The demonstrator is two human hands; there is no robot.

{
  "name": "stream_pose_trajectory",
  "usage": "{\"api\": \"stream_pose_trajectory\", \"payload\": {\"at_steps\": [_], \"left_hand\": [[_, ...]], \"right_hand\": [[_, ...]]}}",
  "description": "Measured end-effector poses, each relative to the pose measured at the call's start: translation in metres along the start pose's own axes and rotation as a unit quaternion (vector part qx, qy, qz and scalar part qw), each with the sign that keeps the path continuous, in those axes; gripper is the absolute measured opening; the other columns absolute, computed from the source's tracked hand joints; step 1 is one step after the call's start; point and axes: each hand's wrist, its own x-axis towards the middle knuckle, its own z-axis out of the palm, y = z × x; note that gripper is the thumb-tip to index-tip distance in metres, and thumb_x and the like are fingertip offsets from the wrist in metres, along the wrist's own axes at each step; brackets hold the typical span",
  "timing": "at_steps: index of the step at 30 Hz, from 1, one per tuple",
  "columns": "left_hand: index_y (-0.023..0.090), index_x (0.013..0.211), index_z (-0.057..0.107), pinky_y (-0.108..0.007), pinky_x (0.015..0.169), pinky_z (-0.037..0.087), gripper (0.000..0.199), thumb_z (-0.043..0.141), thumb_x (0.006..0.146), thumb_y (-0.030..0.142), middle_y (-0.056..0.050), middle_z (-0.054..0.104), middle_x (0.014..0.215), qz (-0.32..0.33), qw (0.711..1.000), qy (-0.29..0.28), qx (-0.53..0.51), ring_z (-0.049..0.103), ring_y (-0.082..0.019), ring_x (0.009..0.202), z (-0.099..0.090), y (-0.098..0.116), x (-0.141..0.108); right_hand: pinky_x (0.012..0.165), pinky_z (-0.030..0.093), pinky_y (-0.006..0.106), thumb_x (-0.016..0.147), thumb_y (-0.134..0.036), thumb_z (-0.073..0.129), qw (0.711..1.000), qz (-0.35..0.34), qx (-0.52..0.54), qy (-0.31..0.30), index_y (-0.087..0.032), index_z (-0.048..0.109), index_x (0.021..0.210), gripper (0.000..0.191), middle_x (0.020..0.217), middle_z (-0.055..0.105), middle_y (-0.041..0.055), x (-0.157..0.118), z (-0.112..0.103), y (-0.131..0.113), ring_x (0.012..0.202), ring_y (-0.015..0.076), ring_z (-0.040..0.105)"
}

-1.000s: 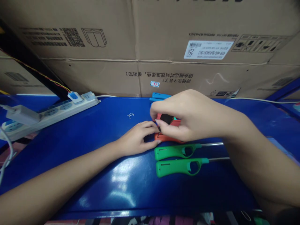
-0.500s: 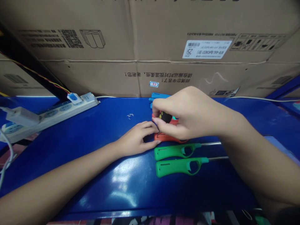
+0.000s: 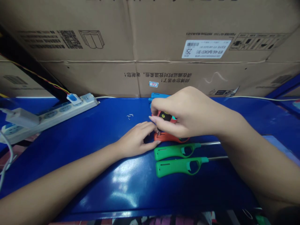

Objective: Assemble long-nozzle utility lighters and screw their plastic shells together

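Note:
Several long-necked lighters lie in a column on the blue table. Two green ones, an upper (image 3: 167, 152) and a lower (image 3: 173, 167), are nearest me. Above them is an orange lighter (image 3: 167, 137); my left hand (image 3: 138, 140) has its fingers and thumb around that lighter's left end. My right hand (image 3: 187, 115) grips a small black screwdriver (image 3: 165, 116) with yellow marks, its tip down at the orange lighter's left end. A red lighter behind is mostly covered by my right hand, and a blue lighter (image 3: 159, 95) shows farther back.
Small white pieces (image 3: 130, 116) lie left of the lighters. A white power strip (image 3: 58, 112) with plugs and cords crosses the left side. A large cardboard box (image 3: 112, 78) stands along the back of the blue table (image 3: 93, 187).
The screwdriver handle has turned a little in my right hand, and its fingers have shifted slightly left. My left hand stays at the orange lighter.

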Motion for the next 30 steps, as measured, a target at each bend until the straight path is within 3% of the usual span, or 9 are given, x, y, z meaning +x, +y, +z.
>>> {"api": "stream_pose_trajectory", "payload": {"at_steps": [3, 7, 11, 14, 19, 22, 26, 30], "left_hand": [[0.018, 0.118, 0.060, -0.044, 0.092, 0.053, 0.031, 0.060, 0.095, 0.040, -0.011, 0.068, 0.110, -0.002, 1.000, 0.000, 0.016, 0.064, -0.027, 0.103, -0.0004, 0.0005, 0.0001], [0.018, 0.120, 0.059, -0.046, 0.098, 0.051, 0.034, 0.062, 0.094, 0.039, -0.012, 0.066, 0.119, 0.000, 1.000, -0.002, 0.007, 0.062, -0.028, 0.111, 0.0000, 0.0005, -0.0002], [0.018, 0.115, 0.060, -0.045, 0.093, 0.053, 0.029, 0.061, 0.094, 0.039, -0.011, 0.068, 0.110, -0.004, 1.000, 0.003, 0.011, 0.064, -0.027, 0.104, 0.0008, -0.0003, -0.0005], [0.018, 0.114, 0.060, -0.044, 0.093, 0.052, 0.028, 0.060, 0.095, 0.039, -0.011, 0.068, 0.110, 0.001, 1.000, -0.004, 0.008, 0.064, -0.027, 0.105, 0.0003, -0.0003, -0.0005], [0.019, 0.118, 0.060, -0.045, 0.094, 0.052, 0.030, 0.060, 0.096, 0.039, -0.011, 0.068, 0.113, 0.008, 1.000, 0.009, 0.012, 0.064, -0.028, 0.106, -0.0007, 0.0008, -0.0003], [0.019, 0.118, 0.060, -0.046, 0.096, 0.052, 0.031, 0.060, 0.095, 0.040, -0.011, 0.068, 0.114, 0.003, 1.000, 0.003, 0.000, 0.064, -0.027, 0.106, -0.0007, 0.0007, -0.0003], [0.018, 0.118, 0.060, -0.047, 0.094, 0.052, 0.033, 0.058, 0.096, 0.043, -0.012, 0.068, 0.112, -0.006, 1.000, 0.000, -0.003, 0.064, -0.029, 0.106, -0.0007, 0.0006, -0.0002], [0.018, 0.117, 0.060, -0.045, 0.095, 0.052, 0.032, 0.059, 0.097, 0.043, -0.011, 0.068, 0.114, -0.007, 1.000, -0.009, -0.009, 0.063, -0.028, 0.108, -0.0012, 0.0009, 0.0004]], "right_hand": [[0.061, 0.032, 0.028, 0.093, -0.028, 0.046, 0.999, -0.042, 0.029, 0.008, -0.016, 0.059, 0.115, 0.029, 0.097, 0.070, 0.0075, -0.0002, -0.0004, 0.0002, 0.075, 0.0173, 0.057], [0.058, 0.028, 0.028, 0.095, -0.034, 0.047, 0.999, -0.028, 0.017, -0.012, -0.017, 0.063, 0.096, 0.023, 0.079, 0.067, 0.0032, -0.0011, -0.0023, -0.0010, 0.065, 0.0156, 0.052], [0.058, 0.028, 0.028, 0.092, -0.029, 0.048, 0.999, -0.035, 0.008, -0.006, -0.016, 0.061, 0.108, 0.024, 0.093, 0.069, 0.0062, -0.0011, -0.0028, -0.0023, 0.070, 0.0162, 0.054], [0.057, 0.027, 0.029, 0.096, -0.034, 0.045, 1.000, -0.010, -0.029, -0.005, -0.016, 0.062, 0.102, 0.026, 0.085, 0.069, 0.0058, 0.0002, -0.0013, -0.0020, 0.066, 0.0165, 0.054], [0.057, 0.029, 0.028, 0.095, -0.034, 0.045, 1.000, -0.003, -0.023, -0.006, -0.013, 0.056, 0.121, 0.035, 0.090, 0.072, 0.0073, 0.0017, 0.0011, -0.0014, 0.067, 0.0171, 0.057], [0.055, 0.028, 0.028, 0.097, -0.036, 0.042, 0.999, 0.007, -0.043, -0.003, -0.014, 0.060, 0.110, 0.031, 0.080, 0.071, 0.0057, 0.0015, 0.0003, -0.0016, 0.060, 0.0159, 0.054], [0.055, 0.026, 0.028, 0.092, -0.033, 0.046, 1.000, -0.013, -0.024, 0.003, -0.014, 0.060, 0.109, 0.029, 0.082, 0.071, 0.0057, 0.0008, -0.0010, -0.0023, 0.060, 0.0154, 0.054], [0.055, 0.023, 0.029, 0.093, -0.037, 0.043, 0.999, -0.021, -0.043, 0.016, -0.017, 0.063, 0.087, 0.029, 0.068, 0.066, 0.0036, 0.0000, -0.0007, -0.0030, 0.054, 0.0143, 0.048]]}}
